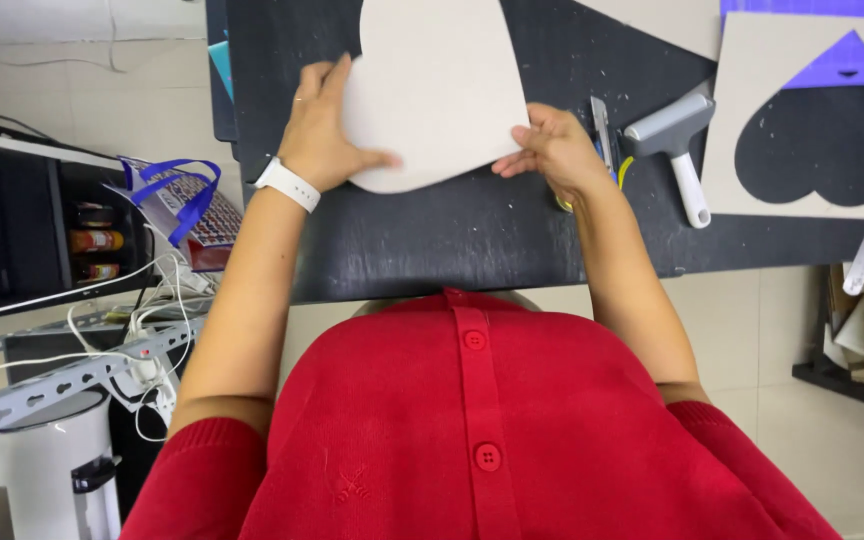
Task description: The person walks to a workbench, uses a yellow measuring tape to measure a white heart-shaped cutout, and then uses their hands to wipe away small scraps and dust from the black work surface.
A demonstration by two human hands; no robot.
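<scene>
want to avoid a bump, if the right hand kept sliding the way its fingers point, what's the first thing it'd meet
The right hand points left across the black table, already touching the heart-shaped card. Beyond the card, it would probably meet the left hand first.

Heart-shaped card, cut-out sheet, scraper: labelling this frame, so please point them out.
Heart-shaped card point(437, 90), head view, its bare middle.
Cut-out sheet point(752, 100), head view, left margin.
Scraper point(692, 190), head view, white handle.

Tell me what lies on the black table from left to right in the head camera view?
Left hand → grey heart-shaped card → right hand → metal ruler → grey scraper with white handle → grey card sheet with a heart-shaped hole.
</scene>
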